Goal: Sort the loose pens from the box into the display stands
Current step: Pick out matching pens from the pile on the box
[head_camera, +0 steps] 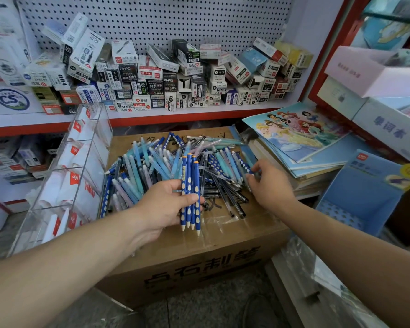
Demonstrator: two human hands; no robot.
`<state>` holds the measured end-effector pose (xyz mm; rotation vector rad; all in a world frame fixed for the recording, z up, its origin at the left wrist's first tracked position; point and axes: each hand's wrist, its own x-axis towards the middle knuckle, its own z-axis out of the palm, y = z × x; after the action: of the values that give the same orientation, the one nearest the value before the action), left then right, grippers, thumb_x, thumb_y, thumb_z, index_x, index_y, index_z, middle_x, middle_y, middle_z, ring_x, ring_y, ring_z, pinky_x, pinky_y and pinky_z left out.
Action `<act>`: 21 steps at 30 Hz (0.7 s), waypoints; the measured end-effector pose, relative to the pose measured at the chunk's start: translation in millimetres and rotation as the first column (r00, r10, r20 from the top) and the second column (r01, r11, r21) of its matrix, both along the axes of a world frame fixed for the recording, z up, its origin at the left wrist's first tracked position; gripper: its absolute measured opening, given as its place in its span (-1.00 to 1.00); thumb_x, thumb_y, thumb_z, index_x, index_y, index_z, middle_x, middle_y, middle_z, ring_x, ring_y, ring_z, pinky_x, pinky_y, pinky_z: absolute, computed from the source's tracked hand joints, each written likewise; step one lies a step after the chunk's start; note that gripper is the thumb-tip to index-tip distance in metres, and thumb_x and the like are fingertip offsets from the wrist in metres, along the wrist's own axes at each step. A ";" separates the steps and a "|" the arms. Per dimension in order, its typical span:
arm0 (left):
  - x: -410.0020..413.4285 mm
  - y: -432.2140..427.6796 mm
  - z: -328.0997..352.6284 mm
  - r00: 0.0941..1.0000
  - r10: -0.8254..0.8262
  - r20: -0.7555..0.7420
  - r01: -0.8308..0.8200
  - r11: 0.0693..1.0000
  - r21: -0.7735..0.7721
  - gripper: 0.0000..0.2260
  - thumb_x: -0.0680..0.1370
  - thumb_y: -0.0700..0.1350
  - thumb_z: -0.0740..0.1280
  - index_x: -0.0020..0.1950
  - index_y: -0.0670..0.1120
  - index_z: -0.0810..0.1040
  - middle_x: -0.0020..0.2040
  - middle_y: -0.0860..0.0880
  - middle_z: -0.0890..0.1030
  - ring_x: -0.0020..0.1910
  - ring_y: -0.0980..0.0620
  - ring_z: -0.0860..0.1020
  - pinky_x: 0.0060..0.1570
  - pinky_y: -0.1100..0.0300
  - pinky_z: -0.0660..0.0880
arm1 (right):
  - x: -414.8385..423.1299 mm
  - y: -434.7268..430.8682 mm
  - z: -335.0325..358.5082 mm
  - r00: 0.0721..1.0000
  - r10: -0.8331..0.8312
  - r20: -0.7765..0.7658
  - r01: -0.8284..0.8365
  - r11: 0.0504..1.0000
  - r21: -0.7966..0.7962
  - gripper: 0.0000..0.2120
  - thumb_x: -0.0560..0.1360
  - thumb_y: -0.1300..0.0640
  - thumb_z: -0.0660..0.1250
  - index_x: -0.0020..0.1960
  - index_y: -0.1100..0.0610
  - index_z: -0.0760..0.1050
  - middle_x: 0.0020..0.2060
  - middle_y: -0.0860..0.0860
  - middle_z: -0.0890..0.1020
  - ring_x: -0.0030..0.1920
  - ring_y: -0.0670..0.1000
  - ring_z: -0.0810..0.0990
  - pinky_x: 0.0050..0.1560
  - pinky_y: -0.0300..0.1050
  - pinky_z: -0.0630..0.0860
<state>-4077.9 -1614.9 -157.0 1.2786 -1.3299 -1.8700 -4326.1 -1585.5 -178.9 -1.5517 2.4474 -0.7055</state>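
Note:
A heap of loose pens [166, 166], light blue, dark blue and clear black, lies on top of a brown cardboard box [199, 259]. My left hand [161, 207] grips a bundle of several dark blue pens with pale dots [190, 192], held upright with their white tips down. My right hand [270, 183] reaches into the right side of the heap, fingers curled round a dark blue dotted pen [247, 168]. A clear acrylic display stand [81, 159] with white and red inserts stands left of the box. A blue cardboard display stand [365, 192] sits at the right.
A red-edged shelf [175, 114] behind the box carries many small pen cartons against a pegboard. A stack of colouring books [301, 133] lies right of the heap. Larger white boxes [376, 72] fill the right shelf. A dark shoe [260, 311] shows on the floor below.

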 end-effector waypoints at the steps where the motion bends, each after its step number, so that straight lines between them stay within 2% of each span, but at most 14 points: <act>1: 0.1 0.0 -0.3 1.000 0.000 0.001 0.000 1.000 0.000 -0.82 0.60 -0.32 0.36 0.16 -0.12 0.60 -0.03 -0.17 0.74 0.02 -0.13 0.71 -0.20 0.02 0.69 | 0.4 0.0 -0.5 1.000 -0.012 0.003 0.012 1.000 -0.004 -0.85 0.65 -0.05 0.27 0.11 0.01 0.39 -0.28 -0.10 0.51 -0.26 -0.02 0.56 -0.24 -0.01 0.61; 4: 0.6 -0.2 -0.8 1.000 -0.002 0.004 0.002 1.000 -0.003 -0.81 0.60 -0.31 0.36 0.17 -0.11 0.60 -0.03 -0.16 0.74 0.03 -0.13 0.71 -0.18 0.02 0.70 | 0.8 0.6 -1.6 0.998 -0.043 0.046 0.044 0.999 -0.022 -0.85 0.65 -0.05 0.27 0.09 0.03 0.41 -0.26 -0.11 0.52 -0.23 -0.04 0.56 -0.21 -0.03 0.59; 7: 0.8 0.0 -1.0 1.000 -0.003 0.007 0.003 1.000 -0.007 -0.81 0.60 -0.31 0.36 0.17 -0.11 0.59 -0.03 -0.16 0.75 0.03 -0.13 0.71 -0.16 0.01 0.69 | -1.0 1.1 -2.4 0.981 -0.083 0.178 0.093 0.994 -0.051 -0.87 0.61 0.02 0.33 0.04 0.06 0.45 -0.24 -0.03 0.57 -0.23 -0.01 0.56 -0.28 -0.09 0.49; 10: -0.6 0.2 -0.9 1.000 0.004 0.009 -0.004 1.000 -0.007 -0.82 0.60 -0.31 0.36 0.17 -0.13 0.60 -0.02 -0.18 0.74 0.02 -0.13 0.71 -0.14 -0.02 0.69 | -3.9 0.0 -1.2 0.920 -0.129 0.371 0.170 0.982 -0.082 -0.89 0.53 0.14 0.40 -0.03 0.05 0.46 -0.25 0.02 0.58 -0.24 0.04 0.57 -0.27 -0.09 0.49; 14: -5.6 1.4 0.6 1.000 0.011 0.004 -0.011 1.000 -0.008 -0.82 0.60 -0.32 0.35 0.17 -0.14 0.60 0.02 -0.21 0.73 0.00 -0.12 0.71 -0.07 -0.07 0.68 | -3.7 2.4 3.6 0.854 -0.131 0.504 0.187 0.980 -0.062 -0.87 0.53 0.26 0.41 0.01 0.10 0.51 -0.29 0.01 0.54 -0.31 -0.01 0.51 -0.35 -0.18 0.44; 16: -9.6 3.1 2.1 1.000 0.006 -0.008 -0.006 1.000 -0.009 -0.80 0.60 -0.33 0.35 0.19 -0.14 0.59 0.03 -0.22 0.73 -0.04 -0.09 0.71 -0.10 -0.05 0.69 | -5.4 4.2 5.8 0.829 -0.153 0.538 0.205 0.978 -0.038 -0.90 0.53 0.26 0.42 -0.01 0.11 0.53 -0.27 0.04 0.57 -0.35 -0.02 0.51 -0.38 -0.22 0.42; 19: -17.7 5.4 4.1 1.000 -0.006 -0.010 0.005 1.000 -0.023 -0.79 0.60 -0.32 0.35 0.21 -0.14 0.58 0.03 -0.20 0.73 -0.07 -0.07 0.71 -0.14 -0.01 0.69 | -11.6 8.3 12.4 0.774 -0.202 0.600 0.280 0.959 -0.039 -0.87 0.51 0.17 0.48 -0.13 0.11 0.54 -0.25 0.11 0.64 -0.34 0.05 0.55 -0.30 -0.09 0.54; 21: -24.9 7.3 5.7 1.000 -0.007 -0.010 0.007 1.000 -0.029 -0.79 0.60 -0.32 0.35 0.21 -0.13 0.58 0.01 -0.20 0.73 -0.08 -0.07 0.71 -0.17 0.01 0.69 | -16.6 13.2 19.5 0.711 -0.208 0.672 0.329 0.943 -0.056 -0.83 0.51 0.14 0.51 -0.16 0.15 0.54 -0.27 0.15 0.65 -0.34 0.06 0.55 -0.29 -0.06 0.54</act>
<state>-4102.8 -1607.6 -151.3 1.2494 -1.3529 -1.8531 -4342.7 -1572.4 -159.4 -0.7560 2.0921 -1.2895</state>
